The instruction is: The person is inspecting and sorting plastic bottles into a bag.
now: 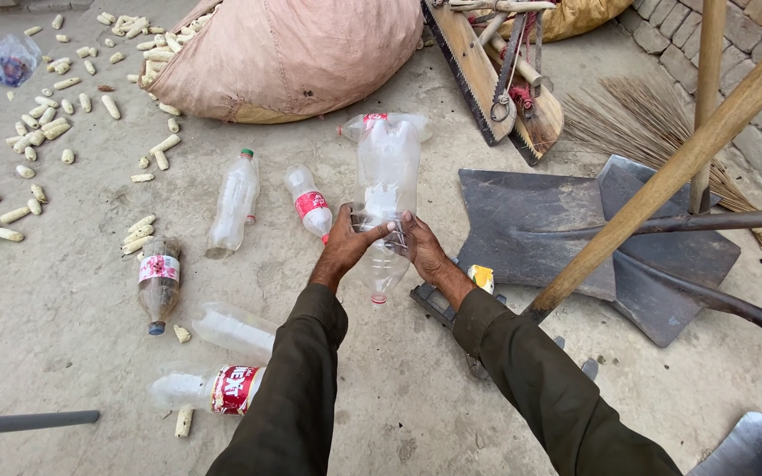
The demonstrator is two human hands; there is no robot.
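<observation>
My left hand (346,242) and my right hand (422,249) both grip clear plastic bottles held together over the concrete ground. One large clear bottle (388,163) stands above the hands with its base up. A second clear bottle (381,278) points down below the hands, its red-ringed neck lowest. The two bottles look pushed one into the other at the hands. Dark green sleeves cover both forearms.
Loose bottles lie to the left: a green-capped one (233,204), a red-labelled one (310,203), a brown one (159,282), two near my left sleeve (213,388). Corn cobs (46,123) are scattered beside a big sack (284,53). Shovels (593,238), a saw and a broom lie right.
</observation>
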